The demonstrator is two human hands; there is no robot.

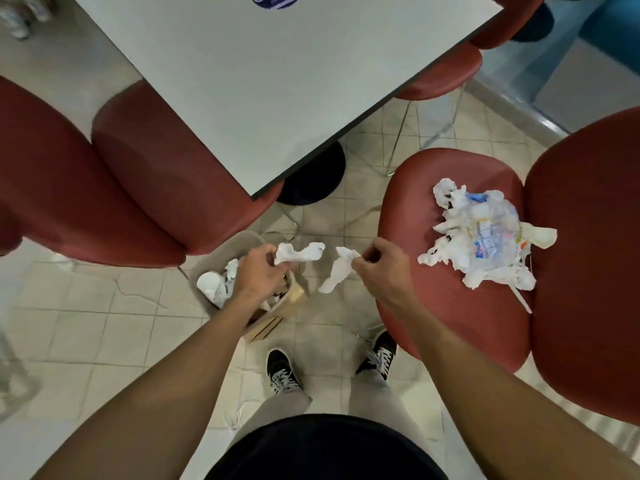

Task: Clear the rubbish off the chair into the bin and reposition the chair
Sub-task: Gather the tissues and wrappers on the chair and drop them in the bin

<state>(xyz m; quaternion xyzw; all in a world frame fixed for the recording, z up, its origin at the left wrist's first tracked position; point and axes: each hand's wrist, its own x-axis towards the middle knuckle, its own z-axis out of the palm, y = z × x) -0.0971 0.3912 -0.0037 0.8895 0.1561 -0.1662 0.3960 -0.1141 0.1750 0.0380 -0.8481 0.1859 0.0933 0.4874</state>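
A red chair (114,174) filled the left of the frame, tucked under the pale worktop (277,81) that ran across the upper middle. Just below its seat edge, left of centre, a small beige bin (242,242) stood on the tiled floor (104,323), already holding crumpled white paper (216,284). The left hand (258,271) hovered over the bin's right rim, fingers closed on a crumpled tissue (299,256) that stuck out to the right, past the rim. Right of it, near the centre, the right hand (379,268) pinched a second, longer tissue (337,271) that dangled over bare floor between the bin and the second chair (450,306). That chair sat at the right of the frame, pulled away from the worktop, and on its seat lay the rest of the rubbish (481,233): a heap of torn tissue, a clear printed wrapper and what looked like a thin white stick at its lower edge.

The risk seemed to lie in the drop. The left hand's tissue overhung the rim and could land on the floor if let go there; the right hand's piece was well short of the bin. Light paper could also drift. The remaining heap was loose, so a single grab might scatter scraps off the seat
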